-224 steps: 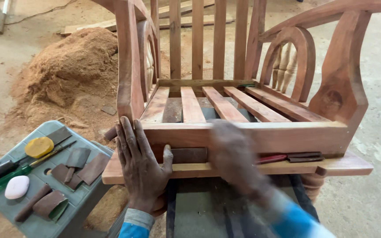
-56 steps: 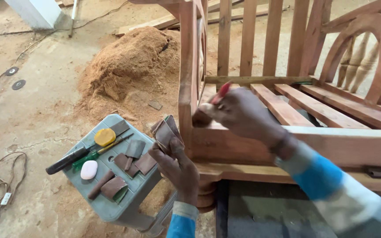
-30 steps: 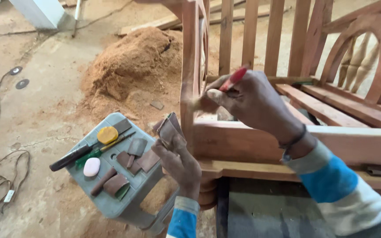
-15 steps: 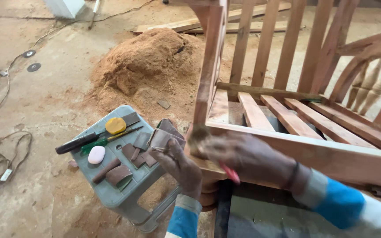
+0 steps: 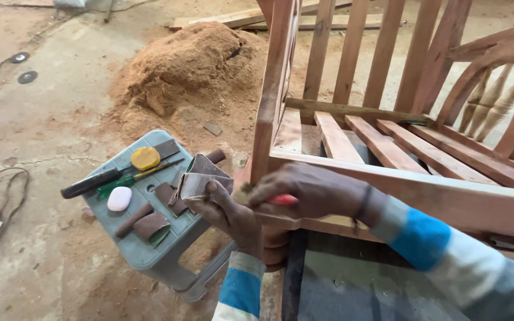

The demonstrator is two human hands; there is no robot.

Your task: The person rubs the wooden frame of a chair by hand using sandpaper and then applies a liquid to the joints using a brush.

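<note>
Head view: left hand (image 5: 228,215) pinches folded gritty sandpaper (image 5: 200,178); right hand (image 5: 313,191) grips red-handled tool (image 5: 281,200).

No packages, labels, signs or screens visible anywhere in frame.

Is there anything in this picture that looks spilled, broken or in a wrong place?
Nothing looks broken. The big sawdust heap lies loose on the floor beside the wooden bench frame. Sandpaper pieces lie scattered on the grey stool among tools. The left hand holds folded sandpaper, and the right hand holds a red-handled tool at the frame.
</note>
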